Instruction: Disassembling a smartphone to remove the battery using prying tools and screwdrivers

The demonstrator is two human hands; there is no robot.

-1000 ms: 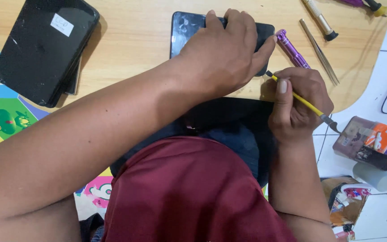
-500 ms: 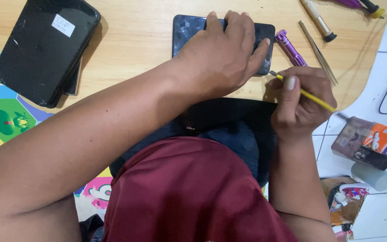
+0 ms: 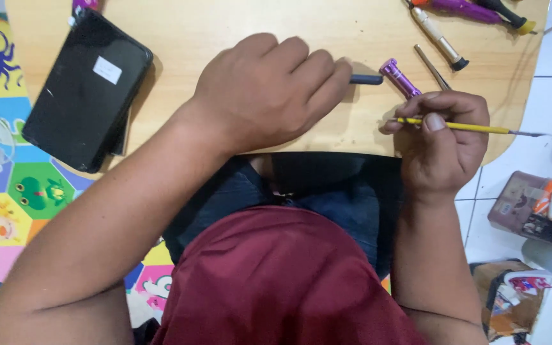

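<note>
The left hand (image 3: 269, 92) lies knuckles-up on the wooden table (image 3: 225, 25), fingers curled down over a dark phone (image 3: 367, 79). Only a short strip of the phone's edge shows, projecting past the fingertips toward the right; the rest is hidden under the palm, so the hand covers and presses it, and whether the fingers wrap its edges cannot be told. The right hand (image 3: 442, 144) sits at the table's near edge, just right of the left hand and apart from it. It is closed in a pinch on a thin yellow tool (image 3: 464, 127), thumb on top and fingers curled beneath. The tool lies nearly level, its dark metal tip pointing right, out past the table edge over the white tiled floor (image 3: 512, 191). A purple driver (image 3: 398, 76) lies on the table just above the right hand, near the exposed phone edge. Tweezers (image 3: 432, 67) lie beside it, and a silver driver (image 3: 441, 39) lies further up, with more purple-handled tools at the top edge. A black tablet (image 3: 87, 89) with a white sticker rests at the table's left end, well apart from both hands, overhanging a coloured play mat (image 3: 7, 198). A small box (image 3: 538, 207) lies on the floor at the right.
</note>
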